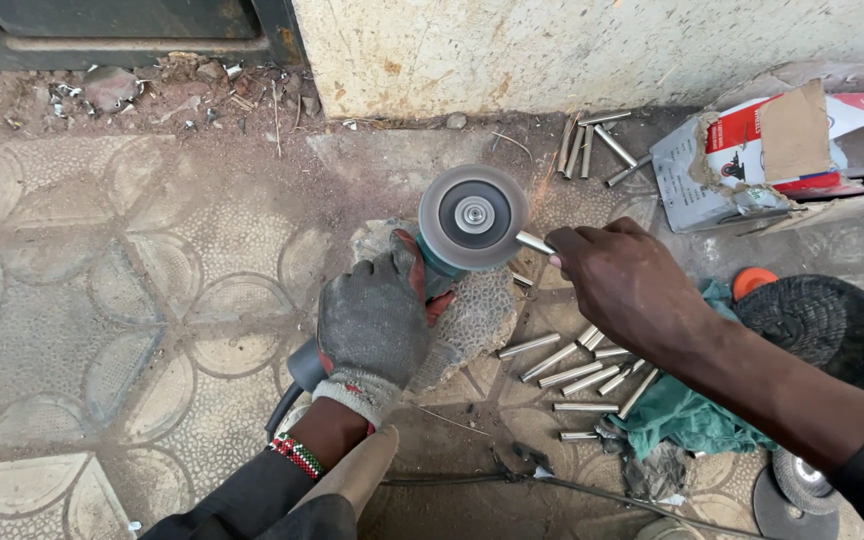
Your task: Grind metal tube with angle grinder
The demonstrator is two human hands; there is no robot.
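While the gloved left hand (372, 320) was clamped around the angle grinder (452, 250), its disc (473, 215) faced up over a stone (477, 320) on the floor (102, 300). Bare right hand (627, 290) pinched a short metal rod (534, 242) against the disc's edge (more cut rods (582, 370) lay just beside, near a green cloth (687, 415)).

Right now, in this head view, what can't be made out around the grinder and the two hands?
- Angle grinder body: hidden under the grey-gloved left hand.
- Short metal tube at the grey grinding disc: its far end is covered by the bare right hand; the fingers' grip is unseen.
- Disc spin: not discernible.
- Dark round discs: cut by the bottom edge.
- Torn cardboard box: contents hidden, cut by the right edge.
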